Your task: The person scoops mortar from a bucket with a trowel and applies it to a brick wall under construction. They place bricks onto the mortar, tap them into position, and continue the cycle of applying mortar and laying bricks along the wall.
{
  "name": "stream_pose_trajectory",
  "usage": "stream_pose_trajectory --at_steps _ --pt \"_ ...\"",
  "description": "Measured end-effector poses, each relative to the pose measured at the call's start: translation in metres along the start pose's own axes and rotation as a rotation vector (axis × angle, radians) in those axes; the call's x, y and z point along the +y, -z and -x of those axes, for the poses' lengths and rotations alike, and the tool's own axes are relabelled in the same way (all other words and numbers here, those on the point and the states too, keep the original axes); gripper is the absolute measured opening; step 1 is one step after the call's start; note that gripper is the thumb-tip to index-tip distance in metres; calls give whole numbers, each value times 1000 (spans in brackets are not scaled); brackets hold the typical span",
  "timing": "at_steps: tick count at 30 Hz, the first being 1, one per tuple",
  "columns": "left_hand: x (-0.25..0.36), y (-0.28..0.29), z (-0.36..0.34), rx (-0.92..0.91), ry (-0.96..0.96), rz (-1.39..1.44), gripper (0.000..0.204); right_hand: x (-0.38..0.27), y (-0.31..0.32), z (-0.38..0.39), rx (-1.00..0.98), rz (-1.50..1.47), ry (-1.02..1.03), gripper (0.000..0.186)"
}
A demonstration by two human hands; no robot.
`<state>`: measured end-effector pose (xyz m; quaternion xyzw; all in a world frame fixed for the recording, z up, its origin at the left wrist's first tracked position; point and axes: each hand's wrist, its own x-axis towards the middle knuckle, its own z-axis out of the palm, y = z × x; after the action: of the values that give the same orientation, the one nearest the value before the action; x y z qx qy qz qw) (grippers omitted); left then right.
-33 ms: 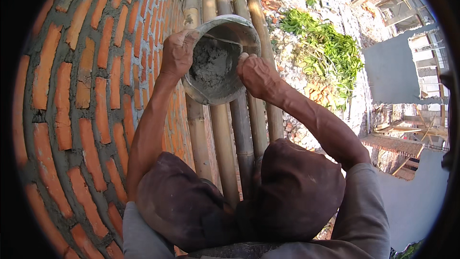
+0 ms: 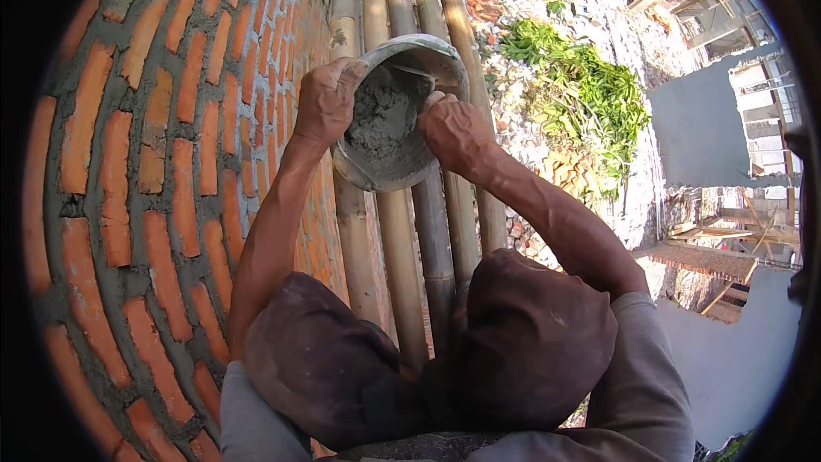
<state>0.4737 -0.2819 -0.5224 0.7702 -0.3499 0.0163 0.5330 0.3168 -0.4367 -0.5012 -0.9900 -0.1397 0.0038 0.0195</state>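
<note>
A round grey bucket (image 2: 425, 175), its walls smeared with cement, is tipped so that its mouth faces me above the bamboo poles. Wet grey mortar (image 2: 382, 118) lies inside it, and a thin pale strip, perhaps the handle, crosses the mouth. Closed over the rim on the left is my left hand (image 2: 329, 101). My right hand (image 2: 456, 133) is a fist at the bucket's right side; its fingertips are hidden, so I cannot tell whether they grip rim or handle. My two knees (image 2: 534, 338), in dark cloth, are bent below the bucket.
Along my left runs a brick wall (image 2: 114, 188) with rough grey mortar joints. Bamboo poles (image 2: 398, 248) form a narrow walkway beneath me. Down to the right lie rubble (image 2: 513, 120) and cut green leaves (image 2: 590, 85). Grey plastered walls (image 2: 697, 128) stand farther right.
The bucket has shifted slightly down and to the right, with both hands still on it. My forearms have moved a little with it.
</note>
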Motion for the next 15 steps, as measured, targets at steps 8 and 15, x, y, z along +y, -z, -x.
stream_pose_trajectory --at_steps 8,15 --pt "34 1 8 -25 138 -147 27 8 -16 -3 -1 165 -130 13" --pt "10 -1 3 127 62 75 38 -4 -12 4 -244 48 24 15"
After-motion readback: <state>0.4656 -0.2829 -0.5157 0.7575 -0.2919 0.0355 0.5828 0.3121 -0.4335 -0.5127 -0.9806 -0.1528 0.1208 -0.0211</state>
